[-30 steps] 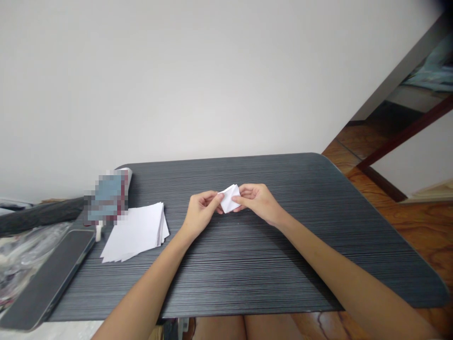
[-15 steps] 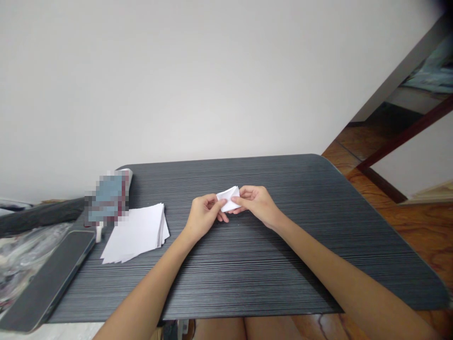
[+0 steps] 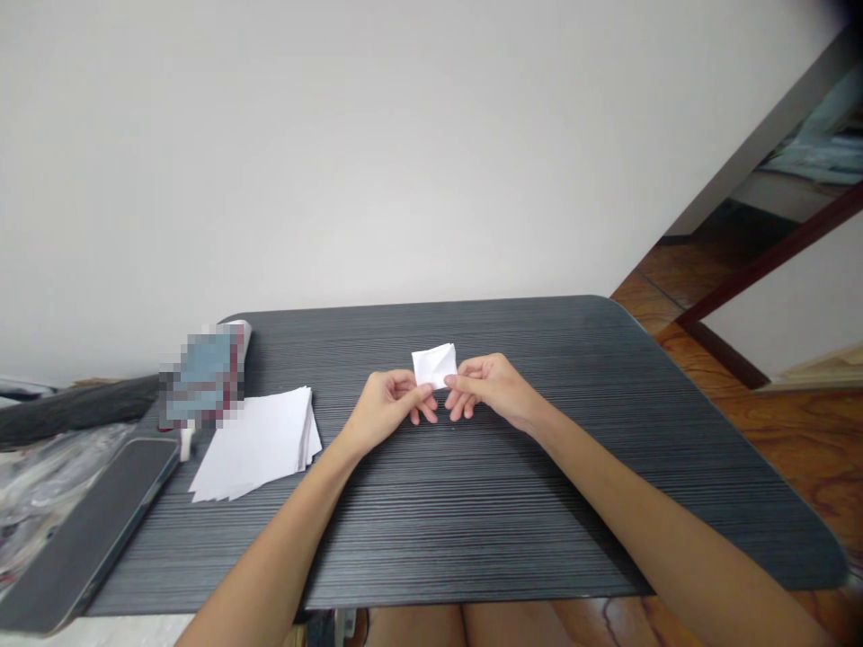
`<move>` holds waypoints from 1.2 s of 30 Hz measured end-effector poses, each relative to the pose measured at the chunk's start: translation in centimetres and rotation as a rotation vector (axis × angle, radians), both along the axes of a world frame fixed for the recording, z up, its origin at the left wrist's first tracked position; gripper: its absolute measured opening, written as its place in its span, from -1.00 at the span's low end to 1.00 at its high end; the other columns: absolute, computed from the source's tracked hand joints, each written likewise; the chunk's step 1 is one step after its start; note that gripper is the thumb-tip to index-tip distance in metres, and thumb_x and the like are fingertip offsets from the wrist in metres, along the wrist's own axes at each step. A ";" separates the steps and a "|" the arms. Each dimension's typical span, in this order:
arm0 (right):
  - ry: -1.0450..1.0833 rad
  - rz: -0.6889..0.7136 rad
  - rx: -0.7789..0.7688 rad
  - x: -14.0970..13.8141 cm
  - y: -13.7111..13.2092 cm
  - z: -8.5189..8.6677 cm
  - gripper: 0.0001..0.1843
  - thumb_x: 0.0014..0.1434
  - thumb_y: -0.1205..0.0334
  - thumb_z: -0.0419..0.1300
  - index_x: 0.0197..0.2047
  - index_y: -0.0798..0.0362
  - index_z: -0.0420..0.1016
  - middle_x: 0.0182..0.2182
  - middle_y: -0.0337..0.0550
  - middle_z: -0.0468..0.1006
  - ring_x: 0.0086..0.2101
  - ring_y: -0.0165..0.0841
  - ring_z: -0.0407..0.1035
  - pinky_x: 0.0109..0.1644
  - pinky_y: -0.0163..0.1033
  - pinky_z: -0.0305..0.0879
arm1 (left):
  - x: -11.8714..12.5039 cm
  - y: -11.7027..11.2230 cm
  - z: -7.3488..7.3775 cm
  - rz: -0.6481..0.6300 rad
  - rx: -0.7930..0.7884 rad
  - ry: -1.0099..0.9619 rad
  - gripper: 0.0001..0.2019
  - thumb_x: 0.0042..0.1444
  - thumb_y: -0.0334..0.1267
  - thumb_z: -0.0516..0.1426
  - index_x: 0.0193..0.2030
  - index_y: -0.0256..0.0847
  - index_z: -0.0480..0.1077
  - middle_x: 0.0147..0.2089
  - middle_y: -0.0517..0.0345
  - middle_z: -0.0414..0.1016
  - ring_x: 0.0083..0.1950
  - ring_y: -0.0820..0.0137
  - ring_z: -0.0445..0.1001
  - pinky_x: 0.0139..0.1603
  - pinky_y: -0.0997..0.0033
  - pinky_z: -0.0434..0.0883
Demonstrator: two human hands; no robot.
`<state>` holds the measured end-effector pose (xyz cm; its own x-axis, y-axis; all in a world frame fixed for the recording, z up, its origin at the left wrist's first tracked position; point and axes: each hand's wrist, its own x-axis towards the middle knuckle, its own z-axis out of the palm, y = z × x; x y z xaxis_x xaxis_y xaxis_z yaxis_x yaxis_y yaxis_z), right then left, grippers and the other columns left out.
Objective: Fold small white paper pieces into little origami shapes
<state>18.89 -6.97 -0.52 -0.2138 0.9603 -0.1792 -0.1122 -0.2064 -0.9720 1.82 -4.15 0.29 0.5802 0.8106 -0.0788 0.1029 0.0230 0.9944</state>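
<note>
A small piece of folded white paper (image 3: 433, 365) is held up over the middle of the dark table, with crease lines showing on its face. My left hand (image 3: 393, 404) pinches its lower left corner between thumb and fingers. At the lower right corner, my right hand (image 3: 489, 391) grips it the same way, thumb on the near side. The lower fingers of both hands curl beneath the paper. Fingertips behind the paper are hidden.
A stack of white paper sheets (image 3: 256, 445) lies on the left of the dark table (image 3: 573, 503). Behind it is a blurred-out packet (image 3: 202, 377). A dark flat slab (image 3: 94, 539) and clear plastic wrapping (image 3: 54, 485) are at the left edge. A white wall (image 3: 404, 162) borders the far side.
My fingers have shifted down to the paper's lower corners, so more of its face shows. The paper sits slightly higher and more upright. The stack has not moved.
</note>
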 end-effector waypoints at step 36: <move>-0.292 -0.354 0.435 -0.7 -0.2 -0.7 -0.57 -0.01 0.23 0.16 -0.02 0.04 0.31 -0.28 -0.11 0.50 -0.35 -0.38 0.42 -0.34 -0.29 0.38 | 0.8 -0.5 -0.7 0.110 -0.065 -0.114 -0.61 -0.06 -0.11 0.14 -0.19 -0.42 0.31 -0.38 -0.02 0.51 -0.40 0.33 0.52 -0.39 0.43 0.45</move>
<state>18.19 -7.17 -1.18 0.1291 0.9620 0.2407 0.1813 0.2157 -0.9595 2.63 -4.64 -0.39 0.4960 0.8653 -0.0718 -0.0172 0.0924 0.9956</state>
